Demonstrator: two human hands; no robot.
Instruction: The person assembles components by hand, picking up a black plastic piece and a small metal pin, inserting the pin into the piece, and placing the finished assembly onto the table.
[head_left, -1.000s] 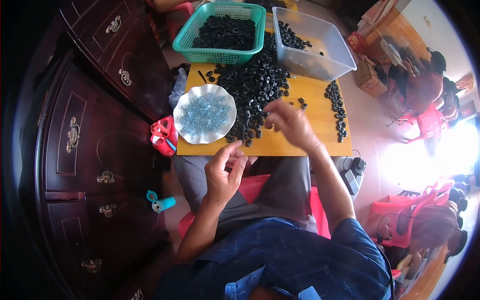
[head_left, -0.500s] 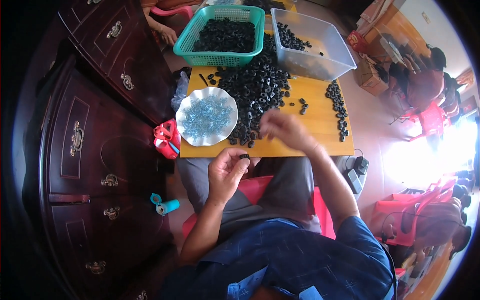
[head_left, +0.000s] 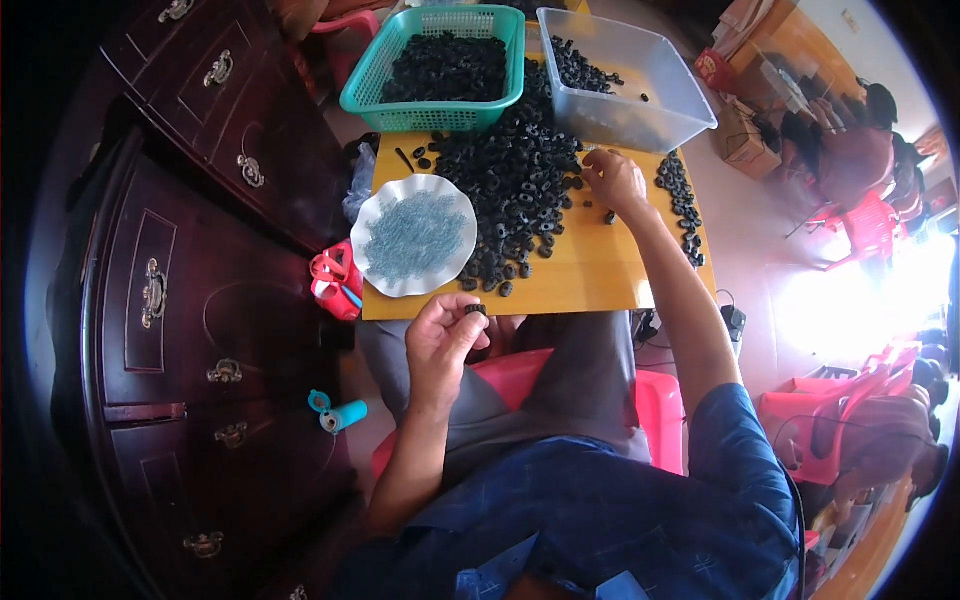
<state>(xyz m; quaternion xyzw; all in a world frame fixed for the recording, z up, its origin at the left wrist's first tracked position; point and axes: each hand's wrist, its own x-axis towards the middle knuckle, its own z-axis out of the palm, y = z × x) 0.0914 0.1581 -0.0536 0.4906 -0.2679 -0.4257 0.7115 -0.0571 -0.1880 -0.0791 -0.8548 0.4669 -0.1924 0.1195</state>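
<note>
Just in front of the table's near edge, my left hand [head_left: 440, 340] pinches a small black ribbed plastic piece [head_left: 476, 310] between thumb and fingers. My right hand [head_left: 616, 182] is over the table at the right side of a heap of small black plastic pieces [head_left: 510, 185]. Its fingers are bent together, and whatever lies between them is hidden. Beneath that hand stands a loose black piece [head_left: 610, 217]. To the left of the heap, a white wavy-rimmed plate [head_left: 367, 270] carries many tiny clear bluish pieces [head_left: 420, 237].
Behind the heap are a green basket [head_left: 430, 118] and a clear plastic bin [head_left: 640, 125], both holding black pieces. A row of black pieces [head_left: 680, 205] runs along the table's [head_left: 590, 280] right edge. Dark wooden cabinets [head_left: 190, 300] stand at the left; a turquoise bottle [head_left: 345, 415] lies by them.
My right hand has moved away and to the right, from the heap's near edge to its right side. My left hand keeps the ribbed piece and has shifted slightly left.
</note>
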